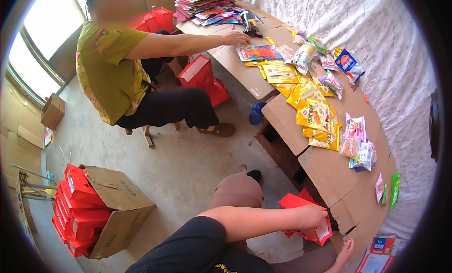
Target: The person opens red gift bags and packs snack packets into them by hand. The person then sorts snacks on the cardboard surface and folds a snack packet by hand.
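Holding a red paper bag (293, 201) by its upper part, the person's left hand (311, 217) is at between four and five o'clock, its grip closed on the bag. The bag is tilted beside the near edge of a cardboard-covered desk (332, 181). The right hand (345, 255) lies just below, fingers parted and slightly curled; its grip looks open and empty.

The likeliest trouble is at the bag: with one hand bearing it at the edge, it could swing or drop to the floor if that hold loosened, and a hard squeeze could crease its thin sides. The cardboard has a ragged gap (351, 229) between the bag and the right hand, which might snag the paper.

At two to three o'clock, yellow packets (313, 115) overlap in a loose heap, so tugging one could drag its neighbours. At four o'clock, a slim green packet (395, 190) rests near the far edge, where a nudge might push it over. Another person (106, 73), at ten o'clock, reaches across the desk; arms could bump if both reached for the same packets.
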The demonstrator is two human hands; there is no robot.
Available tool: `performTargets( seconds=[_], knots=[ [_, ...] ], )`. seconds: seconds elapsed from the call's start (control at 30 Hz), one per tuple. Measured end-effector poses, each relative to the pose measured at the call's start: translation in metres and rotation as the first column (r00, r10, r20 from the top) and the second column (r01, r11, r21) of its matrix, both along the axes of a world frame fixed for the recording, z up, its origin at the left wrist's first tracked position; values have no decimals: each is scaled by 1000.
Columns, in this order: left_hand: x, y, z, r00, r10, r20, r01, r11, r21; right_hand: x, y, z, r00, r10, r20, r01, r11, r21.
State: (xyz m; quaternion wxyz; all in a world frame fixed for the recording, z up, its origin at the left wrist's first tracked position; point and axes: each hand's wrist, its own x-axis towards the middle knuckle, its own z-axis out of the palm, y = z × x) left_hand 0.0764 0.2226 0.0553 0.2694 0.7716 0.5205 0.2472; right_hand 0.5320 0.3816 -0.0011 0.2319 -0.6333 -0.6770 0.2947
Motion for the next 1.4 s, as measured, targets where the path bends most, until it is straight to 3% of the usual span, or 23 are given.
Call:
performTargets(
  seconds=[0.07, 0.17, 0.23, 0.47, 0.77, 0.83, 0.97, 1.07, 1.23, 1.4],
  knots=[
    [8, 3, -13, 995, 80, 53, -77, 995, -63, 1, 0, 1, 1000, 3, -4, -3, 1000, 5],
    [8, 4, -14, 995, 76, 69, -78, 996, 30, 1, -1, 1, 1000, 0, 18, -1, 1000, 7],
    [1, 2, -6, 999, -46, 11, 46, 999, 9, 3, -1, -1, 1000, -9, 2, 9, 1000, 13],
    [4, 4, -10, 998, -62, -15, 62, 997, 53, 9, 0, -4, 1000, -8, 30, 7, 1000, 27],
    [0, 1, 5, 998, -40, 48, 43, 996, -84, 15, -1, -6, 1000, -8, 15, 7, 999, 32],
    [-4, -1, 12, 994, -87, -65, 83, 995, -59, 17, 1, -7, 1000, 7, 6, -7, 999, 41],
    [8, 5, -9, 999, -31, -29, 31, 999, -17, 18, -2, -6, 1000, -10, 17, 9, 999, 38],
    [5, 3, -4, 989, -82, -125, 94, 991, 92, 19, -2, -6, 1000, -13, 6, 12, 999, 45],
    [1, 1, 8, 998, -52, -18, 51, 996, -78, 27, -2, -8, 1000, -4, -9, 4, 999, 35],
    [8, 6, -5, 998, -63, -14, 62, 997, -44, 32, -5, -9, 1000, -14, -11, 15, 999, 40]
  ],
)
